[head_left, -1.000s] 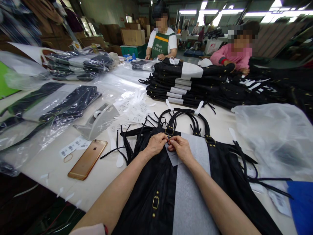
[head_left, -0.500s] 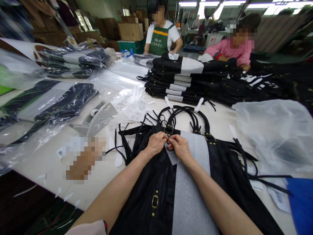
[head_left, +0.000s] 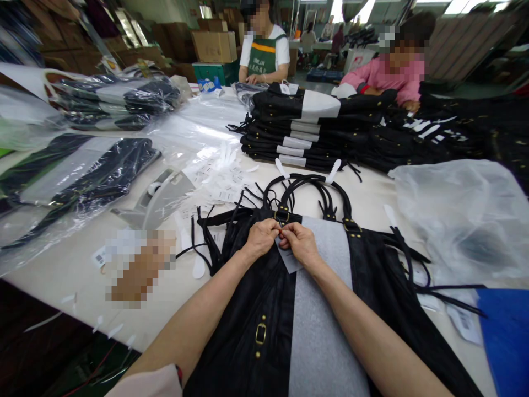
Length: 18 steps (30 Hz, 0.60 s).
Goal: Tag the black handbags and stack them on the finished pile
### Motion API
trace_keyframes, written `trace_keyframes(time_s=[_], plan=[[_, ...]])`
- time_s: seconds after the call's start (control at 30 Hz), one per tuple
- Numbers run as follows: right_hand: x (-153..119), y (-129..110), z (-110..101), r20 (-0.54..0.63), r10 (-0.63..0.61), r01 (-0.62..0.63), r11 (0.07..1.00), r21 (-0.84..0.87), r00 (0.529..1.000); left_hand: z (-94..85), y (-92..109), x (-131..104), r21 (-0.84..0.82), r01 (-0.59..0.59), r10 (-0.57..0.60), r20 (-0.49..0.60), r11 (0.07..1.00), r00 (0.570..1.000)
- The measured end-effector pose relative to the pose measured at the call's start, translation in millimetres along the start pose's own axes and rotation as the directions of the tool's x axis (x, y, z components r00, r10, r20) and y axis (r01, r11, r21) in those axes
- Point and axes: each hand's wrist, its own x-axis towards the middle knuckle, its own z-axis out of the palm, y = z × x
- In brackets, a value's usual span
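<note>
My left grip [head_left: 262,238], right grip [head_left: 301,242]: both pinch hang tag [head_left: 290,263] | handle buckle [head_left: 281,215], 12 o'clock | seemingly attaching tag | next likely needs fine control

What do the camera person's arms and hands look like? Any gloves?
No gloves: the left hand and right hand are bare. The left arm has a pale pinkish sleeve, dark and red at its edge; none shows on the right arm.

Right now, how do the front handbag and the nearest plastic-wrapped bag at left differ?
The front handbag is unwrapped; the left bag is plastic-wrapped. The left hand and right hand are at the front handbag, neither at the left bag. Both show a grey band.
</note>
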Motion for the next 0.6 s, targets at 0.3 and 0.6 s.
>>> trace_keyframes(time_s=[0.3, 0.6], plan=[[-13.4, -19.4, -10.8, 0.017, -0.111, 0.111, 0.936, -0.334, 0.994, -5.0, -2.5, 1.3, -0.280, 0.023, -0.008, 0.056, 0.960, 0.998], [-43.0, -45.6, 0.6, -0.094, 0.003, -0.082, 0.522, -0.849, 0.996, -19.0, 6.9, -4.1, -0.367, 0.025, 0.007, 0.086, 0.930, 0.996]])
